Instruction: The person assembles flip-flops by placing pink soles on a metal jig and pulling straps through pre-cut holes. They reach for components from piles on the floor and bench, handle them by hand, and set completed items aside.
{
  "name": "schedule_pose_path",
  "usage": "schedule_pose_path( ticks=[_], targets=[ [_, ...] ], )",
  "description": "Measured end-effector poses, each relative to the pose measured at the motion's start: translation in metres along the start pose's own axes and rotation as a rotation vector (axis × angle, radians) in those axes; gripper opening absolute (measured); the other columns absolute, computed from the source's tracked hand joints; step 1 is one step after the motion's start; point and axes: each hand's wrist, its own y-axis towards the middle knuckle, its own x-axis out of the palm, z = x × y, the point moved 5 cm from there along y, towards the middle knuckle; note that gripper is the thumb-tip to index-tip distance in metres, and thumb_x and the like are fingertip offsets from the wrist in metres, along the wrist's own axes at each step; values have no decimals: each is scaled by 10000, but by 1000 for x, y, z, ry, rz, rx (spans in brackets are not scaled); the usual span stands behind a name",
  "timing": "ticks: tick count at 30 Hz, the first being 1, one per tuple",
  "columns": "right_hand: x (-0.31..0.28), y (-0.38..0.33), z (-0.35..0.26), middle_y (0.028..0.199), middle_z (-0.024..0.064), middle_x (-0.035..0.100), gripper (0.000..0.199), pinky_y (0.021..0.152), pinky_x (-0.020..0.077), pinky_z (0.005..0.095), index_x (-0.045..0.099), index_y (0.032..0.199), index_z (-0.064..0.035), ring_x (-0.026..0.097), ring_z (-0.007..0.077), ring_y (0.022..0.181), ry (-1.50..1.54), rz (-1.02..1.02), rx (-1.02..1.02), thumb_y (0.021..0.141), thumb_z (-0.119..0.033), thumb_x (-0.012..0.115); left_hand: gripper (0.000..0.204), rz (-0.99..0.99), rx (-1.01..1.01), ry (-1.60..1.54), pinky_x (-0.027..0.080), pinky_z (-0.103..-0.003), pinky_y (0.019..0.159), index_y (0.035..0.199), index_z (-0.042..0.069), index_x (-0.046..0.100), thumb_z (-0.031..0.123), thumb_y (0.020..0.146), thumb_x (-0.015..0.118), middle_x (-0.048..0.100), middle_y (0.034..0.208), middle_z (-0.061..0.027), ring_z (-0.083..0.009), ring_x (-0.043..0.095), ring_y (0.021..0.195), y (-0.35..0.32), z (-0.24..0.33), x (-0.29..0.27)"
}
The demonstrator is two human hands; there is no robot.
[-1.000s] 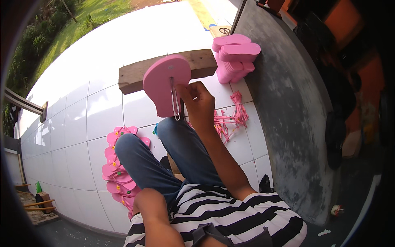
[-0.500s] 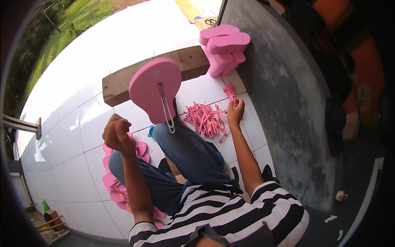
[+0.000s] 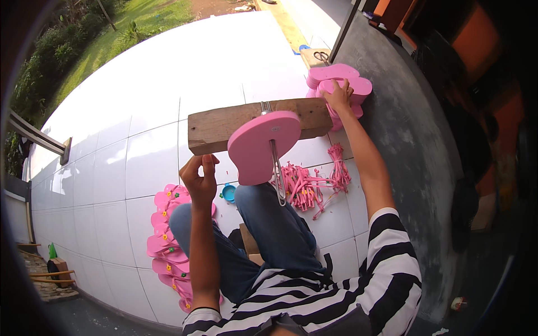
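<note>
A pink foam sandal sole [image 3: 262, 147] sits tilted on a metal prong tool [image 3: 276, 176] fixed to a wooden block [image 3: 216, 130] in front of my knees. My right hand [image 3: 338, 96] is stretched far out onto a stack of pink soles [image 3: 358, 87], its fingers curled over the top one. My left hand [image 3: 198, 178] hovers left of the mounted sole, just below the block, fingers closed, with nothing visible in it. A heap of pink straps [image 3: 305, 185] lies on the white tiles to the right of the tool.
Several finished pink sandals [image 3: 167, 242] lie in a row by my left leg. A small blue cup [image 3: 228, 193] stands near my knee. Scissors [image 3: 321, 55] rest beyond the stack. A grey wall [image 3: 409, 145] runs along the right; grass lies beyond the tiled floor [image 3: 140, 112].
My right hand left the strap heap and reached out to the stack of soles. My left hand moved up and right, closer to the wooden block.
</note>
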Motion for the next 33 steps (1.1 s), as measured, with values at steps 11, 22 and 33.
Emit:
schedule_pose_path(
  ticks=[11, 22, 33],
  targets=[
    [12, 19, 37, 1290, 119, 549, 445, 977, 460, 463, 668, 1211, -166, 507, 364, 1176, 76, -136, -266, 793, -273, 779, 374, 44, 28, -178, 353, -278, 488, 670, -19, 583, 172, 989, 552, 545, 566, -50, -108, 495, 500, -11, 4, 11],
    [37, 9, 45, 1241, 244, 458, 702, 991, 426, 478, 538, 1205, -21, 475, 380, 1175, 438, 131, 157, 728, -440, 838, 398, -43, -237, -129, 343, -291, 477, 667, 1, 569, 228, 991, 526, 484, 546, -34, -100, 464, 488, -117, -3, 23],
    [76, 25, 92, 773, 74, 602, 397, 417, 464, 243, 530, 1105, -65, 519, 140, 493, 1367, 11, 1169, 809, -123, 787, 344, -129, -284, -120, 387, -328, 507, 675, -14, 550, 167, 967, 573, 526, 581, -104, -176, 530, 511, -130, 1, 58]
  ],
)
